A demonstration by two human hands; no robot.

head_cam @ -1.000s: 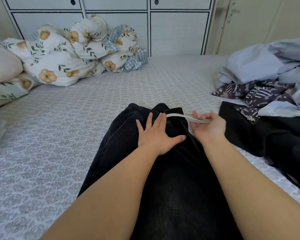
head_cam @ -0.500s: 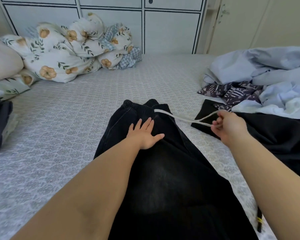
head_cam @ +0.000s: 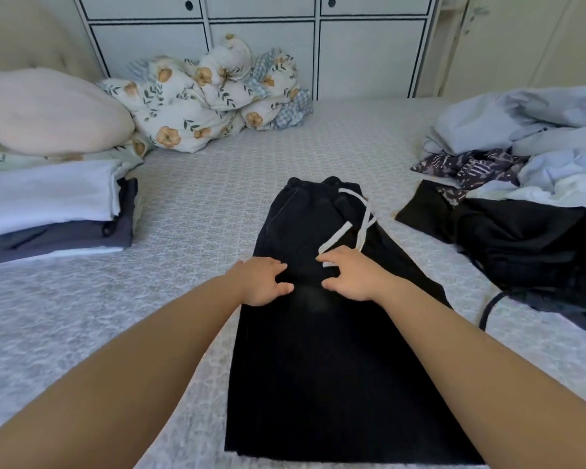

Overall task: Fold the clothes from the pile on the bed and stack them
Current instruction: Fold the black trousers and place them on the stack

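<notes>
Here, black trousers (head_cam: pixel 318 333) flat, lengthwise.

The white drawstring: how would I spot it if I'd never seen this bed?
Start at the bed and find the black trousers lying flat in the middle. Near their waistband, the drawstring crosses itself on top. It is the only white strip on that dark cloth.

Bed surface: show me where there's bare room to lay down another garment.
Bare patterned grey bedsheet lies between the folded white-and-navy stack and the black drawstring trousers, up to the floral duvet. The right side is crowded by the unfolded clothes pile.
</notes>
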